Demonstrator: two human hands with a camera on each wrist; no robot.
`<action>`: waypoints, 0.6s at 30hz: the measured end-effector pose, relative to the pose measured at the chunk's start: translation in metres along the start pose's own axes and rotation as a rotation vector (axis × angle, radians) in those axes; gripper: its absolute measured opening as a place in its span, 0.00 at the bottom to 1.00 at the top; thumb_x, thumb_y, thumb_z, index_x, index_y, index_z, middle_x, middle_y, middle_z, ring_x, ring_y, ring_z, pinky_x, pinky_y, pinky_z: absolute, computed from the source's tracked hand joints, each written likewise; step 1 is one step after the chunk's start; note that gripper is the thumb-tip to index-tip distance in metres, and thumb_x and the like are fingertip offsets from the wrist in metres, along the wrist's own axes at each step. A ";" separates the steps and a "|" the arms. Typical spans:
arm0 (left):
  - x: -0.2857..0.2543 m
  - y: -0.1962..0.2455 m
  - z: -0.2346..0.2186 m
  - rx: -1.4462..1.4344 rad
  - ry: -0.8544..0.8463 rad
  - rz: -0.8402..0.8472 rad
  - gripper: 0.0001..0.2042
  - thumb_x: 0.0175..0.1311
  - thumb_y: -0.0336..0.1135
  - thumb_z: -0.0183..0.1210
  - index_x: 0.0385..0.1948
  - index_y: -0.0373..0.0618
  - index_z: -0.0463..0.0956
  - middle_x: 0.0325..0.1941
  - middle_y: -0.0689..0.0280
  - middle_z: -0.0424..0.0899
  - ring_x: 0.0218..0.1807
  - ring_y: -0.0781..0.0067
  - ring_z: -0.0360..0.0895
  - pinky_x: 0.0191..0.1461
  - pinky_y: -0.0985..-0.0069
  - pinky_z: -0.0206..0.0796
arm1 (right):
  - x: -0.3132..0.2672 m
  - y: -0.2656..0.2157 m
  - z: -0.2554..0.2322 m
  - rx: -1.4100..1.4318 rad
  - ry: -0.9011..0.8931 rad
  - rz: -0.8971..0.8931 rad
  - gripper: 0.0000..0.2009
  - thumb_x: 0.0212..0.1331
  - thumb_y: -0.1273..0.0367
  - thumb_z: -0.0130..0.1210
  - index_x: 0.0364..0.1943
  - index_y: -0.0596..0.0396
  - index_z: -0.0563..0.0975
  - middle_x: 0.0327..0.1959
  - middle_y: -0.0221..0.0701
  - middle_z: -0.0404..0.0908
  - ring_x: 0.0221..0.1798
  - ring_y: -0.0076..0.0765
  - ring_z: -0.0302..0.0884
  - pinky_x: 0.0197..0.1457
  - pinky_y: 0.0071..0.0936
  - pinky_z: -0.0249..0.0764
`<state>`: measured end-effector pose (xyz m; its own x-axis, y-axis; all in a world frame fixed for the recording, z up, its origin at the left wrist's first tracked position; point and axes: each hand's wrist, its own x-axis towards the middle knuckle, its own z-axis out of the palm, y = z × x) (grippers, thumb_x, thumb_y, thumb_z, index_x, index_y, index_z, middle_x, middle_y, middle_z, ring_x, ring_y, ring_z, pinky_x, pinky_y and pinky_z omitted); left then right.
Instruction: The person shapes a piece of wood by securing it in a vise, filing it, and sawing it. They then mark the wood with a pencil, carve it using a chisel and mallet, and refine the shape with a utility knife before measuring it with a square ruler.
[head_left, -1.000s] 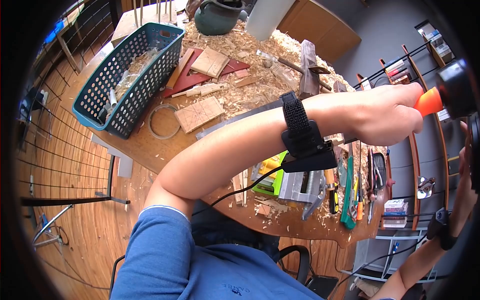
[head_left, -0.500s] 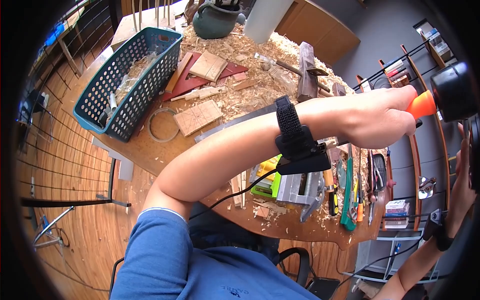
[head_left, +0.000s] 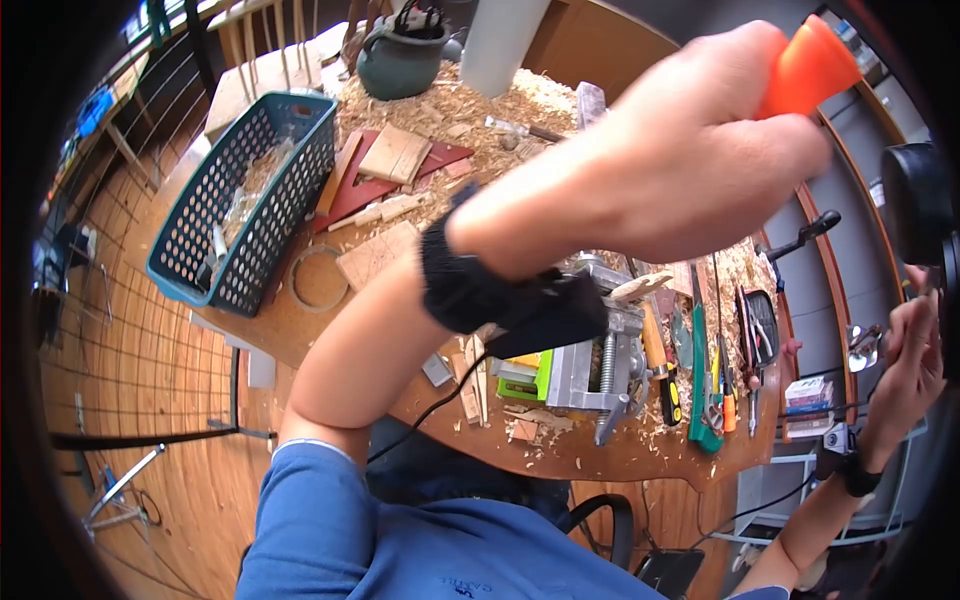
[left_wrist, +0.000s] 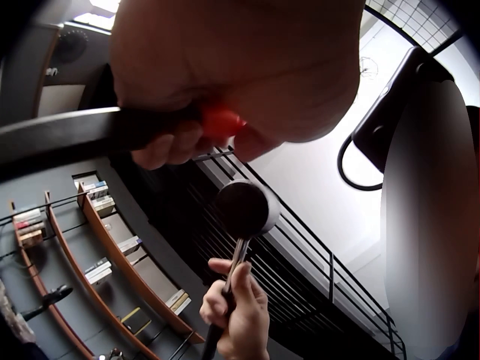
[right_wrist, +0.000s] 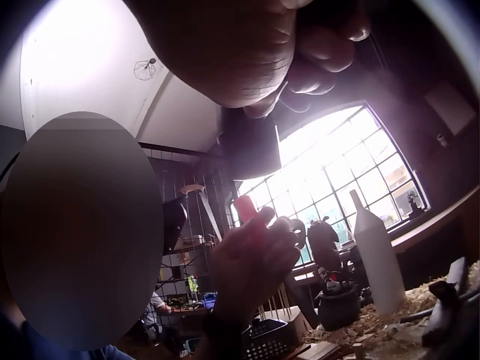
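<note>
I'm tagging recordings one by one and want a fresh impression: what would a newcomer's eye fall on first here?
Probably the left hand, large in the head view's upper right, gripping a tool with a bright orange end. Next comes the right hand, low in the left wrist view, holding what looks like a dark-headed mallet. Behind them, pale wood shavings cover much of the workbench.

The floor [head_left: 190, 500] is made of brown wood. A black chair [head_left: 622, 530] stands by the brown table [head_left: 620, 463]. Brown shelves [head_left: 833, 300] with books [left_wrist: 97, 270] are on the gray wall [head_left: 868, 285]. Bright light comes in through a big window [right_wrist: 322, 150] with lots of little squares, and the ceiling [right_wrist: 75, 60] is white.
</note>
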<state>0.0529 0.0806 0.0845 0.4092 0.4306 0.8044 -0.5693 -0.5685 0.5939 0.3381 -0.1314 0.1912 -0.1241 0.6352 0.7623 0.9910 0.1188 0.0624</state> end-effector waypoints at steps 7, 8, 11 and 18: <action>-0.033 -0.007 -0.019 0.494 -0.413 -0.272 0.13 0.63 0.28 0.64 0.47 0.39 0.74 0.30 0.57 0.76 0.32 0.58 0.75 0.39 0.66 0.70 | -0.066 -0.015 0.078 0.319 -0.181 0.501 0.10 0.79 0.66 0.59 0.48 0.59 0.86 0.21 0.14 0.67 0.25 0.08 0.57 0.27 0.19 0.49; -0.038 -0.014 -0.017 0.501 -0.446 -0.283 0.15 0.61 0.29 0.68 0.46 0.39 0.74 0.30 0.55 0.77 0.32 0.54 0.77 0.40 0.63 0.71 | -0.078 -0.010 0.089 0.332 -0.196 0.522 0.10 0.77 0.66 0.61 0.44 0.61 0.85 0.22 0.16 0.70 0.26 0.10 0.59 0.28 0.20 0.51; -0.053 -0.035 -0.005 0.576 -0.409 -0.182 0.20 0.59 0.33 0.75 0.46 0.39 0.74 0.32 0.50 0.79 0.36 0.41 0.79 0.41 0.59 0.71 | -0.108 0.001 0.109 0.393 -0.291 0.580 0.12 0.76 0.67 0.62 0.41 0.65 0.84 0.25 0.21 0.75 0.29 0.13 0.67 0.31 0.21 0.62; -0.052 -0.034 0.003 0.596 -0.416 -0.299 0.14 0.64 0.29 0.71 0.46 0.41 0.76 0.29 0.54 0.81 0.30 0.52 0.80 0.37 0.65 0.71 | -0.156 -0.003 0.134 0.517 -0.239 0.731 0.11 0.72 0.67 0.65 0.42 0.65 0.85 0.28 0.32 0.85 0.31 0.20 0.77 0.36 0.25 0.72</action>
<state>0.0534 0.0756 0.0225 0.7850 0.3937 0.4783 0.0375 -0.8009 0.5976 0.3475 -0.1282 -0.0140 0.4589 0.8199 0.3422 0.6878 -0.0841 -0.7210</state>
